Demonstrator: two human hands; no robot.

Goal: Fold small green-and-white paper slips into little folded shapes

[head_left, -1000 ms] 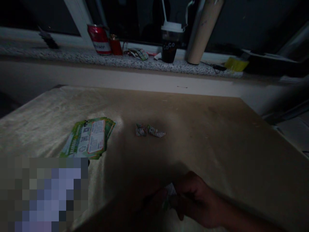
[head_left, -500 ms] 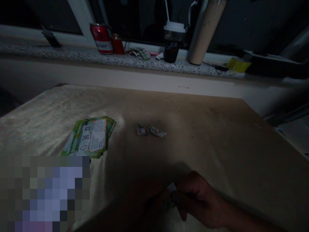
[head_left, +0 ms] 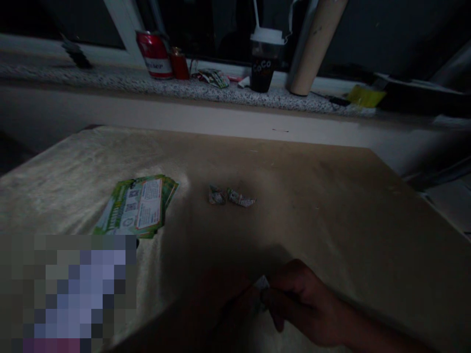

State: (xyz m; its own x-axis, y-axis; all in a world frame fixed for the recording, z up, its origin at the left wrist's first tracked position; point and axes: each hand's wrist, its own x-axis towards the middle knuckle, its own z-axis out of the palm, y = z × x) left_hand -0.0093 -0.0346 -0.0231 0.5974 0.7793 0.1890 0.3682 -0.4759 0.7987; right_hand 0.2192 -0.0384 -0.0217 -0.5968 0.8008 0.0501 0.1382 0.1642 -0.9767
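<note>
Low in the view, my right hand [head_left: 307,301] is closed, thumb and fingers pinching a small piece of printed paper [head_left: 262,283]. My left hand [head_left: 230,294] lies in deep shadow against the other side of the paper, and its fingers look closed on it too. Only a pale corner of the paper shows between the hands; the rest is hidden or too dark. Farther up the table lie two crumpled paper pieces, one on the left [head_left: 217,195] and one on the right [head_left: 241,198]. To the left is a stack of green printed leaflets [head_left: 134,206].
The cloth-covered table [head_left: 312,181] reaches to a wall under a stone windowsill [head_left: 117,81]. On the sill stand a red can [head_left: 154,56], a small red bottle [head_left: 179,63], a lidded cup [head_left: 263,61] and a cardboard tube [head_left: 316,49]. A pixelated patch covers the lower left.
The camera view has shifted very slightly. Both hands stay on the paper in nearly the same place, with the right fingers barely moved.
</note>
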